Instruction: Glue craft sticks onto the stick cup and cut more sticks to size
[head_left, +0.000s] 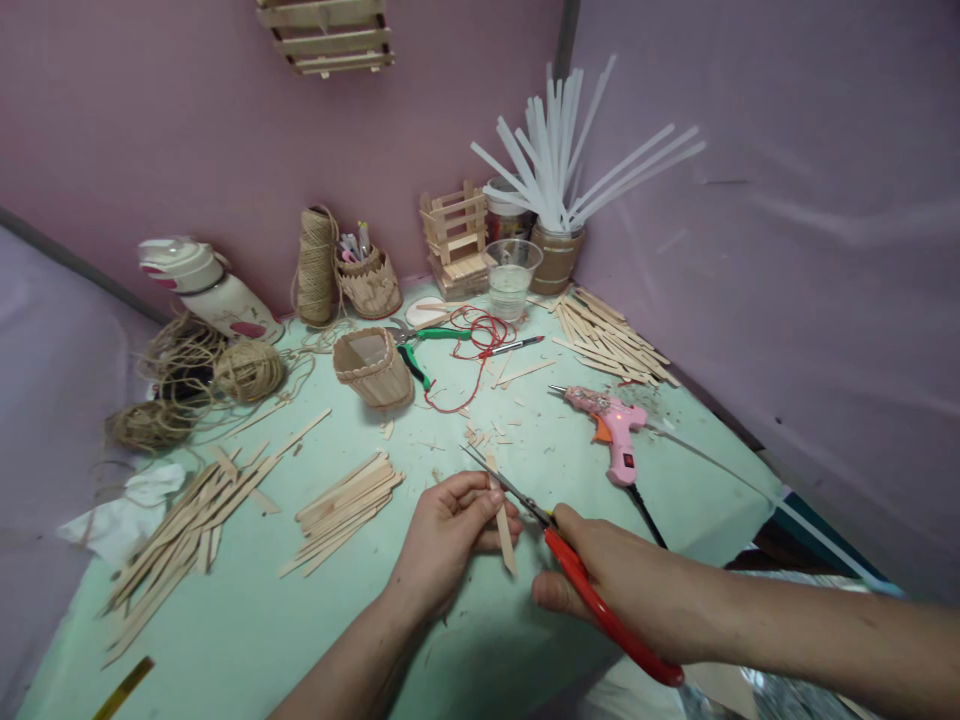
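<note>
Left hand (pixel 454 525) pinches a wooden craft stick (pixel 505 545) between thumb and fingers, above the table (pixel 247 625), presumably to steady it. Right hand (pixel 626 572) is wrapped round red-handled scissors (pixel 583 585), blades crossing near the stick's upper part; from my feed I cannot tell whether they touch it. Wood chips (pixel 482 438) lie just beyond. Farther out: stacked sticks (pixel 345 512) to the left, likely kept within reach; pink glue gun (pixel 611 425) to the right, handle nearer me, probably for easy grasping.
</note>
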